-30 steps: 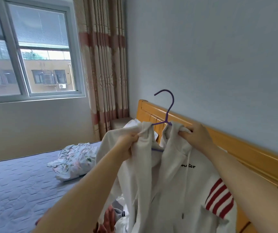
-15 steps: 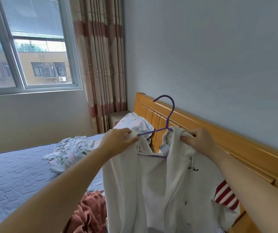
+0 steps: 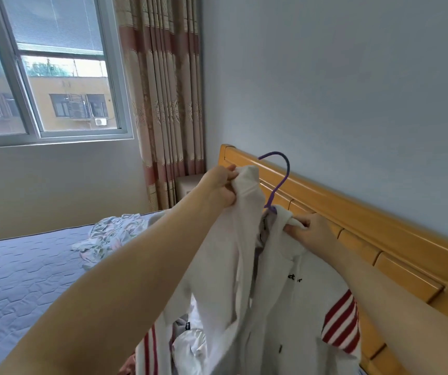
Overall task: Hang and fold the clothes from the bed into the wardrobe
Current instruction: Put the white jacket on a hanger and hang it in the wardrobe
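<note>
White red-striped hoodie [image 3: 293,307] hangs above the bed's [image 3: 28,280] near right, my left hand [image 3: 217,188] gripping one shoulder high and my right hand [image 3: 309,231] clutching the other lower, so I should level both to seat the purple hanger [image 3: 282,180] squarely.
</note>
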The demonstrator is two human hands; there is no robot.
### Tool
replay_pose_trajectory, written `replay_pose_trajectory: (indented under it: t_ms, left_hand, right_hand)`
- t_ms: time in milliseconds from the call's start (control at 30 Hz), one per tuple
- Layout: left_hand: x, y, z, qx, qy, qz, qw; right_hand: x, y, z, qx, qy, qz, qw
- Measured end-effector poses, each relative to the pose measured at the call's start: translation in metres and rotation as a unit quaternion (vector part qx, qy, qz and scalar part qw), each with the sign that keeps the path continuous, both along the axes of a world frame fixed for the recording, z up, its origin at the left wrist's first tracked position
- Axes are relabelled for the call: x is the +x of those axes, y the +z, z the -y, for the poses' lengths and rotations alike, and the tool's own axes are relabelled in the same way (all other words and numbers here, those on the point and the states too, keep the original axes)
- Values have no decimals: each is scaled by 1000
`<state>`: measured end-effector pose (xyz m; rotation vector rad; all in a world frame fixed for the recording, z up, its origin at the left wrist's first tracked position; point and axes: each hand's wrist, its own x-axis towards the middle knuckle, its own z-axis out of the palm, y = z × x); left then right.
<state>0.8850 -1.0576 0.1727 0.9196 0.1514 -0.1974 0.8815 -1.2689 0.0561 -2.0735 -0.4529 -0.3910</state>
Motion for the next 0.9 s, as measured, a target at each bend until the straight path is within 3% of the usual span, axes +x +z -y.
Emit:
replay_pose_trajectory:
  t_ms: [33,67,100,133,167,200,233,367,433,600,667,733,833,900]
  left_hand:
    - [-1,-1,0,99,-30,26,994]
    - [-1,-5,-5,264,-66,72,959]
    - [0,-10,-13,459,-86,123,876]
    - [3,-15,-23,626,-71,172,758]
    - [5,-20,-33,733,-47,205,647]
    - [6,-24,-41,779,-35,213,588]
    - [3,-28,-47,790,-31,212,574]
    - [-11,-42,-61,764,-140,193,600]
    - [-17,-50,-67,745,-159,229,606]
    - [-9,-72,-73,693,28,271,668]
    - [-7,-81,-73,680,71,270,678]
    - [-5,-91,-75,665,108,268,689]
    - [-5,-100,-72,653,137,273,693]
    - [-6,-102,-67,650,143,279,692]
  right_hand:
    - [-3,2,-1,10,5,3,1000]
    - [-5,3,-3,17,9,7,1000]
    - [-7,4,-4,22,8,13,1000]
    - [-7,4,-5,23,1,19,1000]
    - [-8,3,-6,24,-9,23,999]
    - [-8,2,-8,21,-17,23,999]
    - [-8,2,-11,16,-21,21,999]
    - [-5,4,-16,-2,-37,25,999]
    - [-5,9,-15,-3,-40,27,999]
    - [0,32,-15,14,-36,-26,999]
    - [2,41,-8,45,-115,30,992]
    - [3,43,5,-9,-234,93,968]
    - [0,37,6,-182,-239,-68,951]
    - [0,30,1,-178,-237,-117,948]
